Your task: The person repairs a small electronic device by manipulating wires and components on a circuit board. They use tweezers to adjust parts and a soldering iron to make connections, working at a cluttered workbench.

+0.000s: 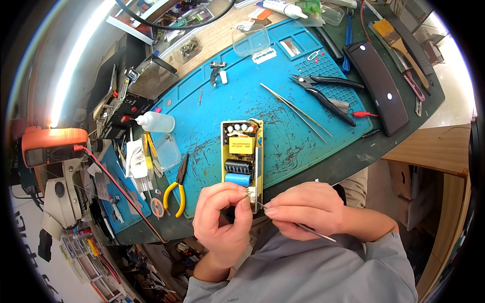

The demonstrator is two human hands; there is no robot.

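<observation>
Closely together, both hands are working at the near end of a circuit board [242, 157] above the near edge of a blue mat [217, 101]. The left hand [222, 214] is bringing its thumb and fingertips together beside the board's small white part; whether they are gripping anything is impossible to tell. The right hand [308, 207] is pinching a thin metal rod [317, 233], its tip pointing toward the left fingertips. On the board, a yellow block [242, 146] is sitting beyond a black cylinder [238, 166] and a blue cylinder [238, 179].

Left of the board, yellow-handled pliers [180, 183] are lying near a white bottle [155, 122]. To the right, tweezers [278, 98] are resting on the mat, with black-handled cutters [306, 83] lying just beyond. A dark phone [379, 88] is lying past the cutters, near a wooden-handled brush [399, 44]. Toward the far edge, a razor blade [263, 55] is lying on the mat. At far left, an orange meter [54, 145] is standing, its red lead [118, 187] trailing toward the bench's near edge.
</observation>
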